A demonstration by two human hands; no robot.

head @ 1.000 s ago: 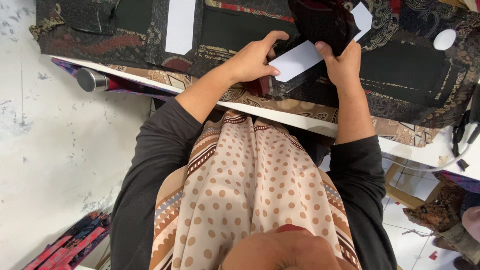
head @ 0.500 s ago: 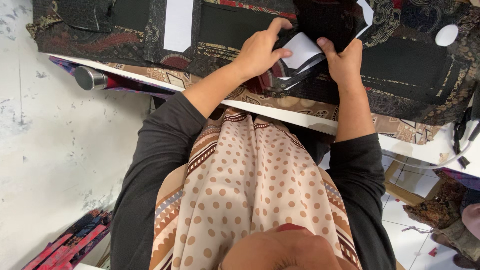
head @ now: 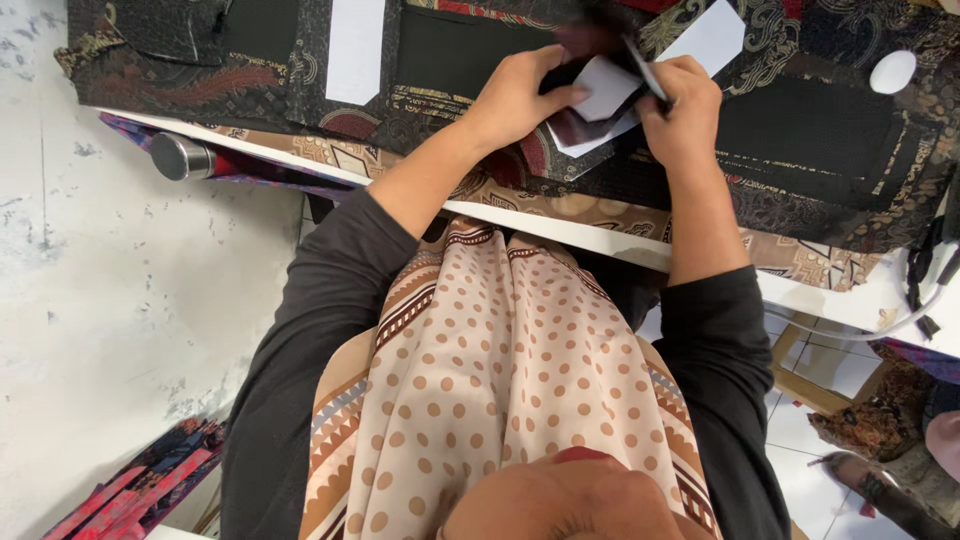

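Both my hands work at the far edge of the white table point(head: 600, 235), over dark patterned batik fabric point(head: 800, 130). My left hand point(head: 515, 95) pinches a small white card piece point(head: 605, 88) together with a dark red fabric piece beneath it. My right hand point(head: 680, 110) grips the same white piece and a dark fabric flap from the right side. The piece is partly blurred by motion. My black sleeves and a beige dotted scarf point(head: 500, 380) fill the lower view.
A white paper strip point(head: 355, 50) lies on the fabric at upper left. A metal-capped roll point(head: 180, 157) juts out under the table's left edge. A white round object point(head: 892, 72) sits at upper right, a cable point(head: 925, 290) hangs right, folded colourful cloth point(head: 140, 490) lies on the floor.
Both hands have shifted slightly up and away from me with the white piece, which has been turned and folded in closer between the fingers.
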